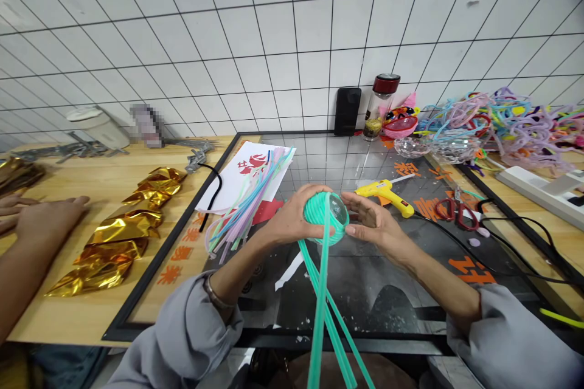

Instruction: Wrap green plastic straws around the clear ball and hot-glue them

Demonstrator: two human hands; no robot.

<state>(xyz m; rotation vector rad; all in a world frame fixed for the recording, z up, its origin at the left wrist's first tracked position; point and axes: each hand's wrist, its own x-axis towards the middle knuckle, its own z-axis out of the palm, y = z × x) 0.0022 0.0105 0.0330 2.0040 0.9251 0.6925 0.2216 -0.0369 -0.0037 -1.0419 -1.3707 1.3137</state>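
A clear plastic ball (338, 209) is wrapped over much of its surface with rows of green pipe cleaners (314, 209). My left hand (296, 216) is closed round its left side. On the right, my right hand (376, 225) cups the ball's bare end, thumb and fingertips at its edge. Long green strands (322, 310) hang from the ball toward me, past the table edge. Left of my hands, loose pastel pipe cleaners (255, 206) lie across a white sheet (232, 167) with a red print.
A yellow glue gun (387, 193) and red-handled scissors (456, 213) lie to the right, among black cables. Behind stand a phone (347, 110) and a glass bottle (380, 106). Tangled pipe cleaners (506, 121) and a white power strip (542, 191) lie far right. Gold foil (123, 234) and another person's hand (50, 219) are left.
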